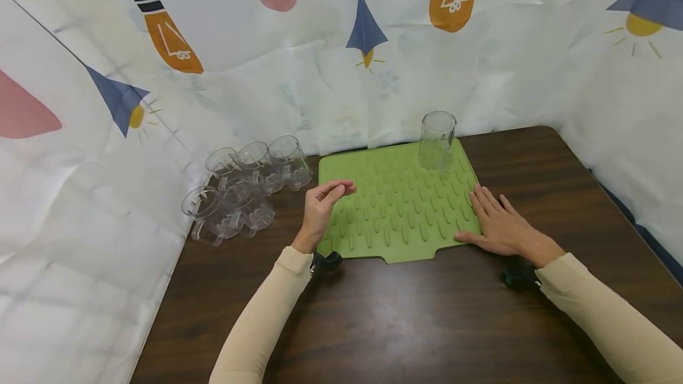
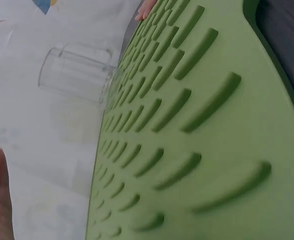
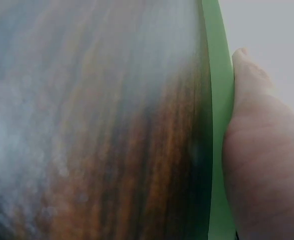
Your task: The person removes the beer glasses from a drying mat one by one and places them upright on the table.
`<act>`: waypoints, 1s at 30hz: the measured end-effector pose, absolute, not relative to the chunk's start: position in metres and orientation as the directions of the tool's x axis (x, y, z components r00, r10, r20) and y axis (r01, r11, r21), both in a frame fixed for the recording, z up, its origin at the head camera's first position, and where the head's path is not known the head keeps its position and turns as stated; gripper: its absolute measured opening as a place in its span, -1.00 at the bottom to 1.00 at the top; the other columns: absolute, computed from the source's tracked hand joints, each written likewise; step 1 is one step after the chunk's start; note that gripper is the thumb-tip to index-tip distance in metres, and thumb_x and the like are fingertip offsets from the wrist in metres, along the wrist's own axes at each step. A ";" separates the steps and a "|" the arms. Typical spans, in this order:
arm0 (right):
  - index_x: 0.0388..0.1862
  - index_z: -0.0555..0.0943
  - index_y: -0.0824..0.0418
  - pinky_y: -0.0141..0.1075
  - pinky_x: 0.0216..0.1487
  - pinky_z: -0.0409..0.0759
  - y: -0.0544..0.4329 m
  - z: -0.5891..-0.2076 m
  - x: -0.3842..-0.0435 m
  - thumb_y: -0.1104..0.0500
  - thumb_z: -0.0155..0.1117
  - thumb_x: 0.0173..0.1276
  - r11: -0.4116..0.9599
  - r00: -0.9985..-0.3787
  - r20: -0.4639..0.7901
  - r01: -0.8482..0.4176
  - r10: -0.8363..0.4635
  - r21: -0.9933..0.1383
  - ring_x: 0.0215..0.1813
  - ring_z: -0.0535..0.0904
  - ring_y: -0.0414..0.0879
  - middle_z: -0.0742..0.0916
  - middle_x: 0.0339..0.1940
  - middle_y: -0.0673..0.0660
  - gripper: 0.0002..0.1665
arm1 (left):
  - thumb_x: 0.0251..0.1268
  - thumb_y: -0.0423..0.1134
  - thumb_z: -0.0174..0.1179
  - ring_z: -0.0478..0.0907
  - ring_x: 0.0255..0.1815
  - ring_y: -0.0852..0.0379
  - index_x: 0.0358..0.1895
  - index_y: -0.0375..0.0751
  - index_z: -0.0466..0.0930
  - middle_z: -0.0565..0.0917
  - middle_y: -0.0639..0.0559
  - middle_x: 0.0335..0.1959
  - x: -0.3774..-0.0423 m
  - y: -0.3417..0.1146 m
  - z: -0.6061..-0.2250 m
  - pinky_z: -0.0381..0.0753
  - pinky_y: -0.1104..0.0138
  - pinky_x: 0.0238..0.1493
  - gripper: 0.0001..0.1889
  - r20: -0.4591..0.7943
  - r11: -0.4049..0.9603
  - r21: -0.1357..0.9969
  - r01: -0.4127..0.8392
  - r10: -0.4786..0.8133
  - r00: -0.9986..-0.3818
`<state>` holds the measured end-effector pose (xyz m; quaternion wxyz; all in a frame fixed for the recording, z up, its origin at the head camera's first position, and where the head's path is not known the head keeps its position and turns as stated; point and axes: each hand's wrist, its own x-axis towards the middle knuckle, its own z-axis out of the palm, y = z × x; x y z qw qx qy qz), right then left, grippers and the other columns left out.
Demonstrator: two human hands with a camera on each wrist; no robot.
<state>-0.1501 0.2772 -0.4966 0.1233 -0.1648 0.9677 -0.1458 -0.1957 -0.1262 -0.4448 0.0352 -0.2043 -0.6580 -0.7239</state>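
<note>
A green ridged drying mat (image 1: 395,249) lies on the dark wooden table. One clear glass mug (image 1: 437,142) stands upright at its far right corner; the left wrist view shows the same mug (image 2: 76,72) sideways. My left hand (image 1: 319,209) is raised over the mat's left side, its fingers loosely bent and holding nothing. Spread out flat, my right hand (image 1: 498,227) rests at the mat's right edge, with the thumb reaching onto the green surface. In the right wrist view the thumb side of that hand (image 3: 267,160) lies along the mat's rim (image 3: 219,150).
Several more clear glass mugs, including a back-row mug (image 1: 288,162) and a front-left mug (image 1: 203,209), stand close together left of the mat. A white patterned curtain (image 1: 331,93) hangs behind the table (image 1: 373,325) and along its sides.
</note>
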 end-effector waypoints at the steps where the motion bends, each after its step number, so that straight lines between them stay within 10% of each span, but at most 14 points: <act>1: 0.71 -0.20 0.35 0.42 0.65 -0.28 0.277 -0.497 -0.150 -0.54 0.04 0.43 0.904 -0.915 -0.190 -0.283 -0.355 -0.321 0.75 -0.24 0.37 -0.17 0.75 0.38 0.34 | 0.55 -0.28 0.14 0.79 -0.06 0.29 0.10 -0.68 0.59 0.84 0.25 -0.17 -0.197 -0.123 -0.446 0.69 0.32 0.27 -0.60 0.337 -0.128 0.940 0.315 0.224 -0.914; 10: 0.71 -0.20 0.36 0.43 0.64 -0.26 0.278 -0.499 -0.150 -0.54 0.03 0.44 0.904 -0.917 -0.186 -0.284 -0.354 -0.320 0.75 -0.23 0.37 -0.17 0.75 0.37 0.33 | 0.55 -0.28 0.12 0.77 -0.04 0.30 0.13 -0.64 0.59 0.83 0.24 -0.16 -0.212 -0.090 -0.452 0.65 0.20 0.37 -0.61 0.289 -0.135 0.956 0.261 0.265 -0.920; 20: 0.71 -0.19 0.36 0.41 0.65 -0.25 0.280 -0.503 -0.149 -0.53 0.05 0.44 0.904 -0.920 -0.180 -0.277 -0.347 -0.326 0.75 -0.23 0.36 -0.16 0.75 0.36 0.33 | 0.56 -0.30 0.13 0.76 -0.04 0.28 0.14 -0.55 0.63 0.71 -0.51 0.04 -0.229 -0.053 -0.463 0.69 0.10 0.31 -0.66 0.264 -0.123 0.964 0.238 0.288 -0.921; 30: 0.71 -0.19 0.35 0.39 0.66 -0.25 0.279 -0.503 -0.152 -0.54 0.04 0.43 0.906 -0.921 -0.180 -0.276 -0.344 -0.320 0.76 -0.23 0.35 -0.17 0.75 0.35 0.34 | 0.57 -0.32 0.11 0.76 0.02 0.13 0.19 -0.57 0.59 0.62 -0.62 0.11 -0.247 -0.022 -0.468 0.55 -0.23 0.37 -0.65 0.258 -0.132 0.965 0.228 0.301 -0.918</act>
